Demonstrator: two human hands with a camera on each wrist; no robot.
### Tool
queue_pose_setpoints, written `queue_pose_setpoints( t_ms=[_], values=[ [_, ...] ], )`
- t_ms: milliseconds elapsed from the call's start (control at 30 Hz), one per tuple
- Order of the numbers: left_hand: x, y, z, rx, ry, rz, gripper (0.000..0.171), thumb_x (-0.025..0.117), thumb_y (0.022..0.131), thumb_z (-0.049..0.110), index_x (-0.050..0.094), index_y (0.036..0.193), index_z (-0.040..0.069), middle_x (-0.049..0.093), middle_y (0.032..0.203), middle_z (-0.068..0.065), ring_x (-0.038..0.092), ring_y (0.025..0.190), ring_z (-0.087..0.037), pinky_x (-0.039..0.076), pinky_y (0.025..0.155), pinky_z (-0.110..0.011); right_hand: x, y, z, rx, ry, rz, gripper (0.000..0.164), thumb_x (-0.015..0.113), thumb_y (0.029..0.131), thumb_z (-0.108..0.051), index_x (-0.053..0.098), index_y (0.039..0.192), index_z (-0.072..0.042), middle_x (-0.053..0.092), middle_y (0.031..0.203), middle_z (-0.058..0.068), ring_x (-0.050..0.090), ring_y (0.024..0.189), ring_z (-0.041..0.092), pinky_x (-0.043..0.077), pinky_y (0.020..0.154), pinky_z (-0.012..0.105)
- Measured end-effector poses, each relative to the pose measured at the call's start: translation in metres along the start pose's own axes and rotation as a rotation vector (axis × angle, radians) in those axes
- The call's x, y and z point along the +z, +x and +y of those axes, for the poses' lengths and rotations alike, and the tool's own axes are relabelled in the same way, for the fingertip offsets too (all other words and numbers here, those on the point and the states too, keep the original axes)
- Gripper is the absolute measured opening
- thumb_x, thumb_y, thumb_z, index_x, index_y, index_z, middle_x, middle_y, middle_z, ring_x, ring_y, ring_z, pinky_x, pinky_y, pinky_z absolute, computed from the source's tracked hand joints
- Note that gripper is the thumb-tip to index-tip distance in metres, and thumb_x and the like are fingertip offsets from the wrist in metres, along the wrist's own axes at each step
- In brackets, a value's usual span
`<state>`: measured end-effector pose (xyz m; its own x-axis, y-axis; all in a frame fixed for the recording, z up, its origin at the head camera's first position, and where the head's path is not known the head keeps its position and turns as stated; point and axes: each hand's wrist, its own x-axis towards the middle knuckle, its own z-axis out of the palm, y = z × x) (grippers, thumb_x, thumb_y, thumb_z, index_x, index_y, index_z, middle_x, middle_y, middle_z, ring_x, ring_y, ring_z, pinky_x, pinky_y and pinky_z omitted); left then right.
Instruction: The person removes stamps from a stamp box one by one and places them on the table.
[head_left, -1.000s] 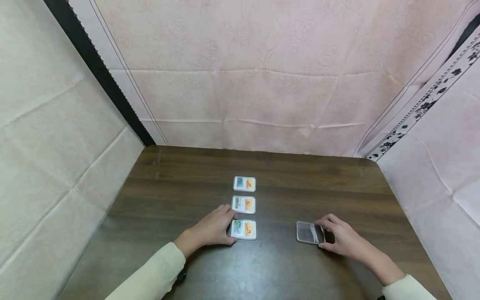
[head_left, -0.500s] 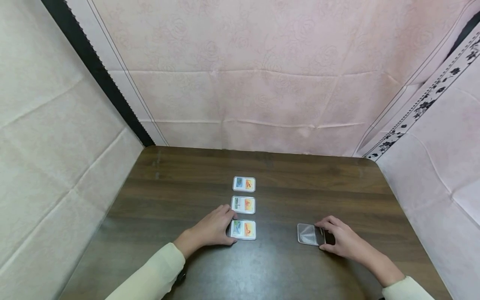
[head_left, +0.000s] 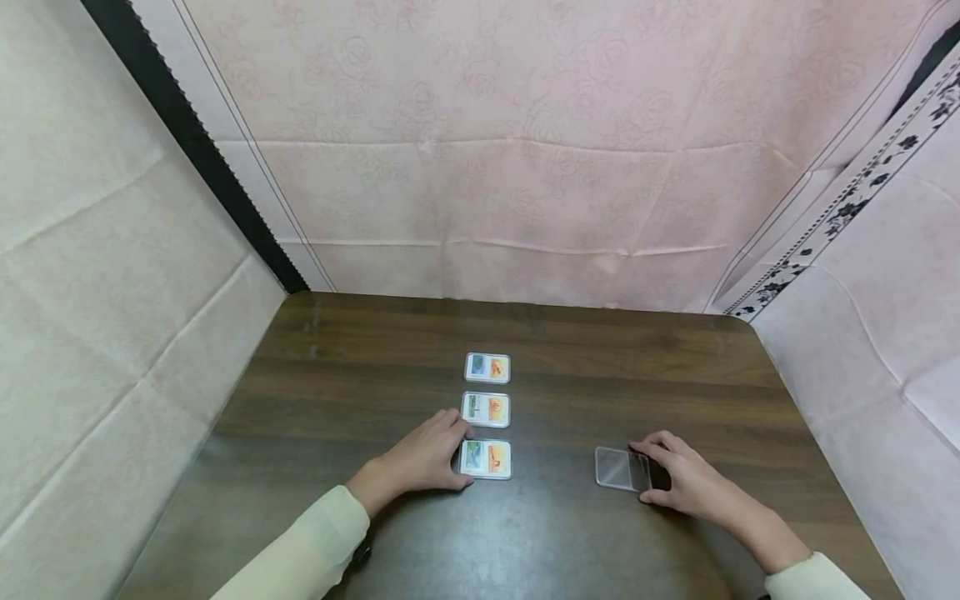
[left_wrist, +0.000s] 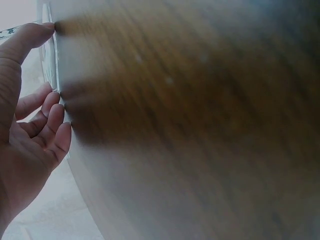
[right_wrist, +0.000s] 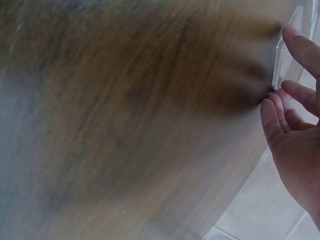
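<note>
Three picture cards in clear cases lie in a column at mid-table: a far card point(head_left: 487, 367), a middle card point(head_left: 486, 409) and a near card point(head_left: 486, 460). My left hand point(head_left: 431, 454) holds the near card by its left end, thumb at the near edge and fingers at the far edge. To the right, my right hand point(head_left: 678, 472) pinches a flat clear plastic case point(head_left: 617, 468) the same way at its right end. In the right wrist view the case's thin edge point(right_wrist: 276, 62) shows between thumb and fingers, against the table.
The brown wooden table point(head_left: 360, 333) has rounded far corners. A pale pink cloth point(head_left: 480, 192) hangs behind its far edge. White cloths hang at the left side point(head_left: 112, 333) and right side point(head_left: 885, 292).
The clear case and my right hand have shifted very slightly right and toward me. Reflections on the case have faded. My left hand stays in place on the near card.
</note>
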<state>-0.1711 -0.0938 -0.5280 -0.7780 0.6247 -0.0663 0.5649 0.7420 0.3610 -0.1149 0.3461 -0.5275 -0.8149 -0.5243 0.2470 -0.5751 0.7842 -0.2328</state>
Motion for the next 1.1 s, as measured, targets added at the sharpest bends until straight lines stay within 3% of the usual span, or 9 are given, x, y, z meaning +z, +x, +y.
queue_pose_setpoints(
  t_ms=[433,800,1100],
  values=[
    [0.000,-0.001,0.001,-0.002,-0.002,-0.003,0.060,0.085,0.079,0.049,0.063,0.120,0.012,0.056,0.110,0.001,0.047,0.094,-0.012,0.047,0.083,-0.028,-0.003,0.013,-0.011,-0.008,0.041,0.037,0.064,0.097,0.065,-0.026,0.071,0.121,-0.008,0.063,0.116,0.003,0.059,0.105,0.021,0.052,0.086,0.043],
    [-0.002,0.000,0.001,-0.008,-0.014,-0.014,0.059,0.085,0.079,0.049,0.063,0.120,0.012,0.055,0.109,0.001,0.047,0.093,-0.012,0.046,0.082,-0.028,-0.009,0.033,-0.029,0.088,0.105,-0.064,0.066,0.093,0.075,-0.030,0.066,0.131,-0.009,0.061,0.130,0.008,0.060,0.119,0.029,0.052,0.093,0.051],
    [-0.001,-0.001,0.001,-0.014,-0.016,-0.015,0.059,0.085,0.079,0.049,0.063,0.120,0.012,0.055,0.110,0.001,0.047,0.094,-0.012,0.046,0.083,-0.028,-0.009,0.052,-0.045,0.064,0.162,-0.112,0.063,0.088,0.082,-0.029,0.064,0.135,-0.008,0.059,0.133,0.008,0.059,0.121,0.030,0.052,0.094,0.051]
  ],
)
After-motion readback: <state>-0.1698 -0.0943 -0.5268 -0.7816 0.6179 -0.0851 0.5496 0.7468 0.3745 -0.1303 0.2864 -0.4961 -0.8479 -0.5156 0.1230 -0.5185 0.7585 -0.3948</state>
